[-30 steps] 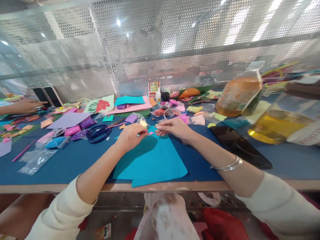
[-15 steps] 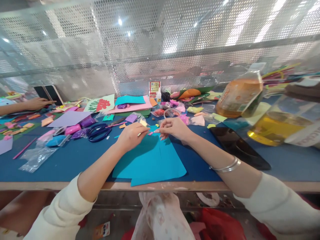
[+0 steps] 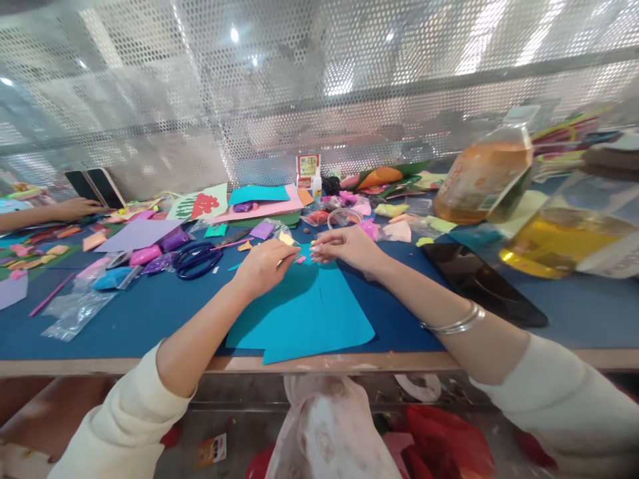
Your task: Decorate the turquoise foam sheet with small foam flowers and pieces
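Blue paper (image 3: 304, 313) lies on the dark blue tabletop before me, reaching its front edge. Over the paper's far end my left hand (image 3: 267, 266) is closed, fingertips pinched on something I cannot make out. Close by, the fingers of my right hand (image 3: 344, 249) are pressed together too; whatever they pinch is too small to name. A small pink bit (image 3: 300, 259) that looks like modelling clay sits on the paper between my fingertips. Left of my left hand lie scissors with dark blue handles (image 3: 197, 261).
To the right stand a bottle of orange liquid (image 3: 484, 173) and a jar of yellow liquid (image 3: 559, 239), beside a black phone-like slab (image 3: 484, 286). Bags of coloured clay (image 3: 160, 265) and papers cover the back and left. Another person's hand (image 3: 80, 207) touches a propped phone (image 3: 106, 188).
My right hand has shifted slightly up and left, its fingertips still close to my left hand's. The whole view has tilted a little; the objects on the table stay put.
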`<act>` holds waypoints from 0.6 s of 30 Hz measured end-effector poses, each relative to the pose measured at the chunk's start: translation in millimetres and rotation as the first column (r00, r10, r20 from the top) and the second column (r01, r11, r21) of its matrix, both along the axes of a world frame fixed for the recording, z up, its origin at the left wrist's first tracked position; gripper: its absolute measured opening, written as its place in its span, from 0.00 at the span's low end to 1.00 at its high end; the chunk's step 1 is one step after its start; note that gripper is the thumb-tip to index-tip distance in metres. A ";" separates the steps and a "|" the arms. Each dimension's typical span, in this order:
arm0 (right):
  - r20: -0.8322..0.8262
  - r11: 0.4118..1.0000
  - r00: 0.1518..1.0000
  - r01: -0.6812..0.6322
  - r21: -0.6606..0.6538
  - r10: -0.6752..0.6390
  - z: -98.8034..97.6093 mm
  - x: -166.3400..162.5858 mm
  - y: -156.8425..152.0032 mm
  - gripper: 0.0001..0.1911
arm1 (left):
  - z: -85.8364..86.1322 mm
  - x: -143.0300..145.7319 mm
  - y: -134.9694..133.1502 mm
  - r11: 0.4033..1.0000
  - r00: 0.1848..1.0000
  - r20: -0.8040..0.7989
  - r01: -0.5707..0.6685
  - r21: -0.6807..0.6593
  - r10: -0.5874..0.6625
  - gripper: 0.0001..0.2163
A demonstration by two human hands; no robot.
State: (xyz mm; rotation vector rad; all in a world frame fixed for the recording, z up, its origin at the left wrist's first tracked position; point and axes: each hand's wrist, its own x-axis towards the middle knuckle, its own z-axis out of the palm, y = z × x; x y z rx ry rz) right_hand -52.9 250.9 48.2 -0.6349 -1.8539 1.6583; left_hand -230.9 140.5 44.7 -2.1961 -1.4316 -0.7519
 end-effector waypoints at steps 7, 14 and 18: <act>0.042 0.993 0.999 -0.023 0.115 0.019 6.0 2.9 -3.7 0.17 | 0.0 -1.4 -0.7 0.999 1.000 0.013 0.002 -0.046 -0.001 0.08; 0.077 0.982 0.997 -0.029 0.187 0.015 2.9 1.6 -2.0 0.12 | -0.8 -3.3 0.0 0.998 1.000 -0.020 -0.009 -0.064 0.008 0.07; 0.084 0.985 0.996 0.005 0.170 -0.019 2.5 0.2 -0.3 0.07 | -1.6 -2.7 2.1 0.996 0.999 0.009 -0.043 -0.082 0.044 0.05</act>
